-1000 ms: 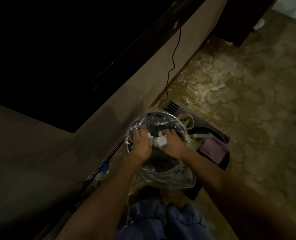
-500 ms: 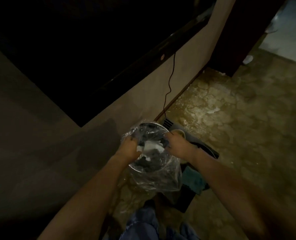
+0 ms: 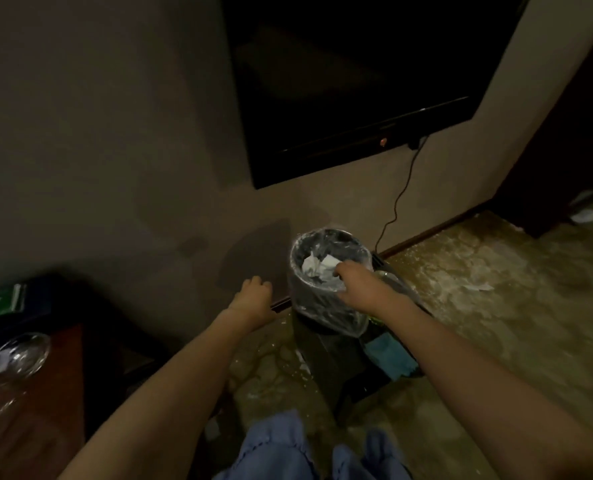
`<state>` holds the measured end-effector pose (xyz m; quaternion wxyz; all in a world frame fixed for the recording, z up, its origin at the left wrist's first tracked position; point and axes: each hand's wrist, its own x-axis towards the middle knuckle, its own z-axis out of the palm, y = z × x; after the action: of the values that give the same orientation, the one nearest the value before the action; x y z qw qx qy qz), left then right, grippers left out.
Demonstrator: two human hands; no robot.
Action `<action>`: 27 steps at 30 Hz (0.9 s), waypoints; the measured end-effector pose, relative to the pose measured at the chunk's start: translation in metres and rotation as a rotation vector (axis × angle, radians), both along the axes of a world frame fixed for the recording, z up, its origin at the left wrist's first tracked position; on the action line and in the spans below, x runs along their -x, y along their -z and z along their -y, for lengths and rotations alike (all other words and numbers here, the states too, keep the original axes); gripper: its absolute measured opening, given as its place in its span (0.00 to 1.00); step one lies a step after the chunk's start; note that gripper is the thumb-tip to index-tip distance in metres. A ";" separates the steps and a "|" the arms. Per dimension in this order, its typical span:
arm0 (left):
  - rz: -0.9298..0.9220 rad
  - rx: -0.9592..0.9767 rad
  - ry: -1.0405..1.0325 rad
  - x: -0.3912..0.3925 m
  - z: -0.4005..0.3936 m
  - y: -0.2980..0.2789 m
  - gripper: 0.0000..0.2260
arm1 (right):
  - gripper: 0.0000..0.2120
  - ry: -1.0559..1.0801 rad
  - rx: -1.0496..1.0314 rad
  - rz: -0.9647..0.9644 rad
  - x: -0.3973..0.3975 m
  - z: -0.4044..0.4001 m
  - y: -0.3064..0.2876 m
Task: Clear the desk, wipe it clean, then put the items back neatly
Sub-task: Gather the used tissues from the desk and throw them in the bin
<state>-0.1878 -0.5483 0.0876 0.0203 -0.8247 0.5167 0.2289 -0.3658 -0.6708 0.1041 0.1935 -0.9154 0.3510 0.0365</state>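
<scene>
Dim light fills a room with a plain beige wall (image 3: 115, 133) and a mottled, stained floor (image 3: 496, 323). High on the wall to the right hangs a large black flat screen (image 3: 350, 81), and a thin black cable (image 3: 400, 199) runs down from its lower right corner to the floor.

Against the wall, in the middle of the scene, stands a small round dark waste bin lined with a clear plastic bag (image 3: 326, 306). Crumpled white tissue paper (image 3: 317, 266) lies inside it near the top. The right hand (image 3: 355, 284) is at the bin's near right rim, its fingers curled over the edge of the liner; whether they pinch the plastic or only rest on it I cannot tell. The left hand (image 3: 255, 294) hangs in the air just left of the bin, apart from it, fingers loosely curled and holding nothing.

Right of the bin and touching it sits a dark tray (image 3: 392, 368) with a folded teal cloth (image 3: 390, 355) on it.

At the near left is the corner of a reddish-brown wooden desk (image 3: 45, 410). A clear glass dish (image 3: 25, 351) stands on it.
</scene>
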 end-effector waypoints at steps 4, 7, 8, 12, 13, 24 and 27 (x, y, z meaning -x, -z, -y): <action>0.009 0.004 -0.082 0.001 -0.060 -0.008 0.28 | 0.18 -0.088 0.041 -0.012 -0.006 -0.044 -0.008; 0.000 0.021 -0.157 -0.003 -0.103 -0.012 0.27 | 0.16 -0.138 0.059 -0.006 -0.015 -0.073 -0.011; 0.001 0.026 -0.186 -0.003 -0.118 -0.014 0.27 | 0.16 -0.158 0.062 -0.010 -0.018 -0.084 -0.012; 0.017 0.058 -0.295 -0.007 -0.188 -0.015 0.28 | 0.18 -0.256 0.054 -0.056 -0.040 -0.136 -0.019; 0.020 0.063 -0.321 -0.009 -0.210 -0.014 0.29 | 0.19 -0.282 0.049 -0.063 -0.046 -0.152 -0.019; 0.057 -0.075 -0.582 -0.021 -0.499 -0.022 0.28 | 0.17 -0.586 -0.042 -0.047 -0.115 -0.397 -0.002; 0.070 -0.087 -0.632 -0.026 -0.552 -0.027 0.28 | 0.18 -0.619 -0.034 -0.027 -0.130 -0.450 -0.001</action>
<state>-0.1618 0.0033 0.1150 0.0013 -0.9502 0.2237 0.2170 -0.2353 -0.2212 0.1051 0.1838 -0.9749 0.0572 0.1116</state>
